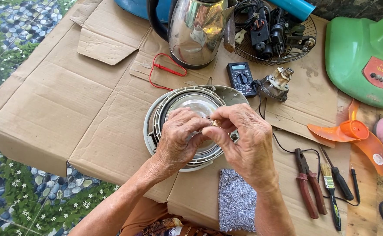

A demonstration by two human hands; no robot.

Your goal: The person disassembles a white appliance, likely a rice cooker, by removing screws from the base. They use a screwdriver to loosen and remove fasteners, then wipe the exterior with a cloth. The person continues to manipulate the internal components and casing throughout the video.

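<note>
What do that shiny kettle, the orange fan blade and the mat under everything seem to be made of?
Kettle: polished metal, likely stainless steel, given its mirror reflections. Orange fan blade: glossy, slightly translucent plastic. Mat: brown corrugated cardboard, creased and torn at the flaps.

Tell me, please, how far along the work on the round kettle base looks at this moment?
Done: the steel kettle stands apart from the round base, which lies on the cardboard. In hand: the left hand and right hand pinch a small metal part over the base's middle. Left: the pliers, screwdriver and multimeter lie out, so reassembly probably remains.
</note>
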